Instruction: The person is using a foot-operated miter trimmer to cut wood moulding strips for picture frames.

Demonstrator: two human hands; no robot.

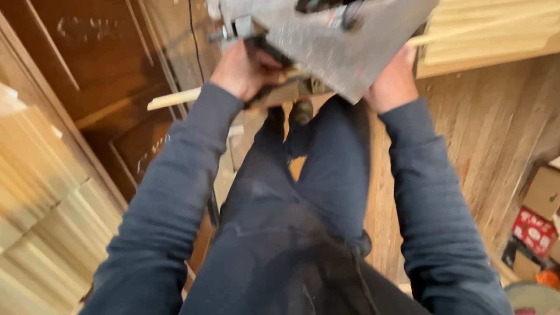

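Grey metal power tool [326, 41], tilted, upon a pale wooden strip [175, 98], gripped at both sides.

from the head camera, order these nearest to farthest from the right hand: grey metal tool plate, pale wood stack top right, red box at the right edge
1. Grey metal tool plate: touching the right hand, just to its left.
2. Pale wood stack: up and to the right.
3. Red box: far below, on the floor at the right edge.

Both arms in dark blue sleeves stretch forward. The left hand [244, 71] curls closed in a grip, knuckles up; the right hand [394, 81] presses flat, fingers hidden.
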